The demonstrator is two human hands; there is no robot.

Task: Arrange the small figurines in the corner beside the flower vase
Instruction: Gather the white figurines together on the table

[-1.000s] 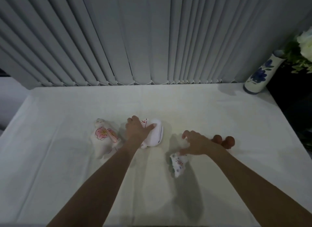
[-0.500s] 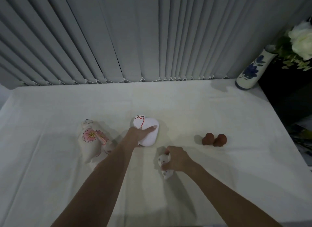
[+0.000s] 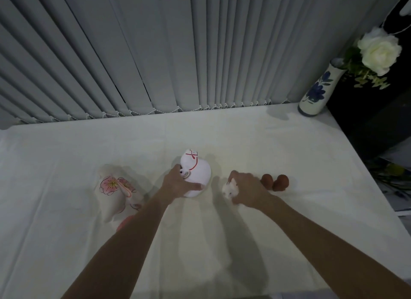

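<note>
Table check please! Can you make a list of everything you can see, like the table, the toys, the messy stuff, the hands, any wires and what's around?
Surface: table under a wrinkled white cloth.
Job's things: white cat figurine with red markings at the middle; small white figurine to its right; flowered figurine lying at left; two brown figurines side by side at right; flower vase in the far right corner. No figurine is beside it yet.
Clutter: a pink thing peeks out by the left forearm; cannot tell what.
Grippers: left hand grips the cat; right hand closed on the small white one.
Cables: a thin cord at top right.
Surroundings: grey vertical blinds behind; dark area at right.
</note>
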